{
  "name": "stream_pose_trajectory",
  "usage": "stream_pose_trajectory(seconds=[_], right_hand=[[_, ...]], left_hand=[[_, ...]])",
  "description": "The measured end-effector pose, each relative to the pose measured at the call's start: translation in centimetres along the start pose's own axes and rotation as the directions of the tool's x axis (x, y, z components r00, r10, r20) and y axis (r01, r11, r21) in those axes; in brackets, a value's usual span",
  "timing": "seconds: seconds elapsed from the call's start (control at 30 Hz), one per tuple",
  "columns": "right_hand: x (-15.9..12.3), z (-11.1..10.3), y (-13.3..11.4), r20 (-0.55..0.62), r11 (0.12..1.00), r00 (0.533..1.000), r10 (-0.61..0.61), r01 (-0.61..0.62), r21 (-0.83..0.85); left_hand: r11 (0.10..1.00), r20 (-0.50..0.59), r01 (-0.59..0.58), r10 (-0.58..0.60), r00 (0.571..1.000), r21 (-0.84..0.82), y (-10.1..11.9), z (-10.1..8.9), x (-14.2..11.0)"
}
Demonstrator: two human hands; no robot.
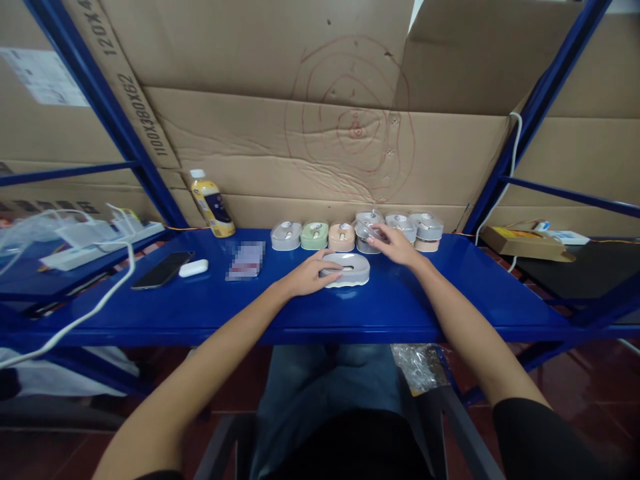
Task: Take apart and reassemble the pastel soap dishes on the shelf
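Note:
A light grey oval box (pixel 361 267) with a slot in its top and a wavy white lower edge lies near the middle of the blue shelf. My left hand (pixel 313 272) grips its left end, fingers over the top. Further back, my right hand (pixel 397 245) is closed on a clear plastic cover (pixel 364 225), tilted over the stacked grey boxes in the row. To the left in that row stand a grey box (pixel 286 236), a green box (pixel 315 236) and a peach box (pixel 342 237). On the right are more stacked boxes (pixel 427 230), with clear tops.
A yellow bottle (pixel 213 205) stands at the back left. Nearer lie a dark phone (pixel 163 271), a white earbud case (pixel 193 268) and a blurred flat item (pixel 246 261). White cables and a power strip (pixel 103 245) are at far left. Cardboard (pixel 235 127) backs the shelf.

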State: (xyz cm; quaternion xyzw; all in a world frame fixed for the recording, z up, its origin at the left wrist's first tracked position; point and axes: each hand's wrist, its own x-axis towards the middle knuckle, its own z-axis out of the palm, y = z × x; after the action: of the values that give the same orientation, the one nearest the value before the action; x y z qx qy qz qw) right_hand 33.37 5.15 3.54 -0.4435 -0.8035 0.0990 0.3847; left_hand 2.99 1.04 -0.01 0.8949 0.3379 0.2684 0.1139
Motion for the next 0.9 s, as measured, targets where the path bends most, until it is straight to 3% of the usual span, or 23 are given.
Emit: stream_pose_trajectory(seconds=[0.1, 0.2, 0.27, 0.33, 0.4, 0.47, 0.53, 0.6, 0.73, 0.9], right_hand=[[0.0, 0.1, -0.2, 0.005, 1.000, 1.000, 0.000, 0.000, -0.004], [-0.1, -0.2, -0.3, -0.024, 1.000, 1.000, 0.002, -0.002, -0.010], [-0.1, -0.3, -0.4, -0.043, 1.000, 0.999, -0.005, 0.005, -0.003], [-0.1, -0.4, -0.6, -0.058, 1.000, 0.998, -0.011, 0.011, 0.004], [-0.2, -0.4, -0.7, -0.064, 1.000, 0.998, -0.010, 0.011, 0.010], [-0.2, -0.4, -0.9, -0.069, 1.000, 0.998, -0.004, 0.005, 0.017], [-0.2, -0.3, -1.0, -0.072, 1.000, 0.997, -0.007, 0.009, 0.017], [-0.3, -0.2, -1.0, -0.064, 1.000, 0.998, -0.022, 0.023, 0.013], [-0.4, 0.2, -1.3, 0.021, 0.995, 0.995, -0.093, 0.093, 0.027], [-0.7, 1.0, -2.3, 0.145, 0.988, 0.977, -0.153, 0.149, 0.044]], left_hand=[[0.999, -0.055, 0.030, -0.030, 0.998, -0.011, -0.4, -0.3, 0.1], [0.995, -0.204, 0.099, -0.102, 0.974, -0.028, -1.3, -0.6, 0.3], [0.985, -0.361, 0.169, -0.170, 0.917, -0.033, -2.0, -0.8, 0.4], [0.969, -0.504, 0.244, -0.229, 0.833, -0.037, -2.5, -1.1, 0.5], [0.957, -0.560, 0.287, -0.254, 0.788, -0.031, -2.7, -1.4, 0.4], [0.967, -0.497, 0.254, -0.217, 0.840, 0.008, -2.4, -1.5, 0.2], [0.986, -0.334, 0.155, -0.127, 0.934, 0.059, -1.5, -1.5, -0.1], [0.995, -0.159, 0.055, -0.041, 0.986, 0.084, -0.3, -1.3, -0.3], [0.996, -0.003, -0.021, 0.022, 1.000, 0.091, 1.4, -0.5, -0.4], [0.999, -0.013, -0.017, 0.018, 1.000, 0.051, 1.0, 0.3, -0.3]])
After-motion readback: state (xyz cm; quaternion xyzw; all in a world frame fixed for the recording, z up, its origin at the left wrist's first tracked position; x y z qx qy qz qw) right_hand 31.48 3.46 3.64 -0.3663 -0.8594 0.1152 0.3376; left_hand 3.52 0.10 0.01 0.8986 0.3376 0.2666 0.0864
